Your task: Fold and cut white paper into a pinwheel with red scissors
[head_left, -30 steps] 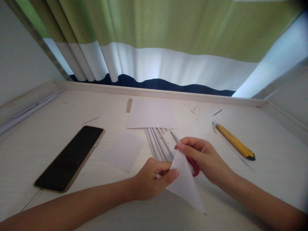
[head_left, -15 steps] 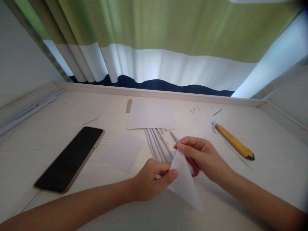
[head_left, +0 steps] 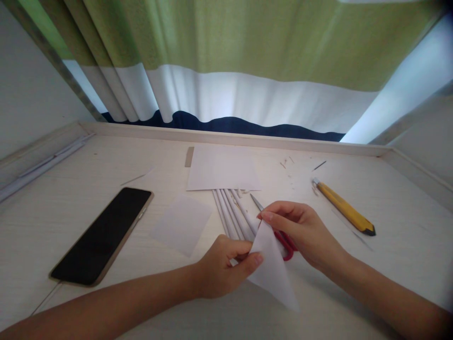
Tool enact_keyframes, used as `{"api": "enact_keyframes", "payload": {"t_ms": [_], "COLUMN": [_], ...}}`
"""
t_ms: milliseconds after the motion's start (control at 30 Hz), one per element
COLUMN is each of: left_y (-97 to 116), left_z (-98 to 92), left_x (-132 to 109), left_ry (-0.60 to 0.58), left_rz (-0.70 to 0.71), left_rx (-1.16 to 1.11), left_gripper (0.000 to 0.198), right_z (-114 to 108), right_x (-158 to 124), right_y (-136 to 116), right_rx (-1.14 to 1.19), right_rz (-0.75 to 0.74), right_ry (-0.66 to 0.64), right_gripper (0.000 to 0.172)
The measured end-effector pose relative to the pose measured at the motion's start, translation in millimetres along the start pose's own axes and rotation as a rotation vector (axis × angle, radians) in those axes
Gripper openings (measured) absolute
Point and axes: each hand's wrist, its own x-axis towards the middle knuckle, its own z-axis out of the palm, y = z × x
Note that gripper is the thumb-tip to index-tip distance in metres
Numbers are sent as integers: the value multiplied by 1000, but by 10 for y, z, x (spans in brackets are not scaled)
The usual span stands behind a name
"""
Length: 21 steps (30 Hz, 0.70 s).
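A white paper piece point(head_left: 272, 269), shaped like a triangle, is held between both hands just above the desk. My left hand point(head_left: 221, 269) pinches its left edge with thumb and fingers. My right hand point(head_left: 300, 231) pinches its top corner. Under my right hand lie red-handled scissors point(head_left: 283, 241), their blades pointing up and left. Several rolled white paper tubes point(head_left: 231, 215) lie side by side just behind my hands.
A black phone point(head_left: 104, 233) lies at the left. A small white paper square point(head_left: 180, 224) and a larger white sheet point(head_left: 222, 167) lie in the middle. A yellow utility knife point(head_left: 343, 208) lies at the right. A striped curtain point(head_left: 226, 61) hangs behind the desk.
The lower point of the paper piece has pulled in slightly toward my hands. Both hands stay almost in place.
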Motion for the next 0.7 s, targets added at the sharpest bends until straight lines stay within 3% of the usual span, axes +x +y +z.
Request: {"api": "enact_keyframes", "payload": {"t_ms": [233, 333, 567, 700], "left_y": [3, 9, 103, 125], "left_z": [10, -7, -207, -228], "left_x": [-2, 13, 162, 199], "left_ry": [3, 58, 578, 670], "left_rz": [-16, -67, -69, -65], "left_rx": [-22, -78, -366, -410], "left_gripper": [32, 31, 24, 25], "right_z": [0, -6, -48, 12], "right_x": [11, 31, 9, -16], "right_y": [1, -38, -112, -41], "right_rx": [15, 16, 123, 170], "right_rz": [0, 2, -78, -72], "right_ry": [-28, -36, -154, -185], "right_gripper": [14, 17, 41, 47]}}
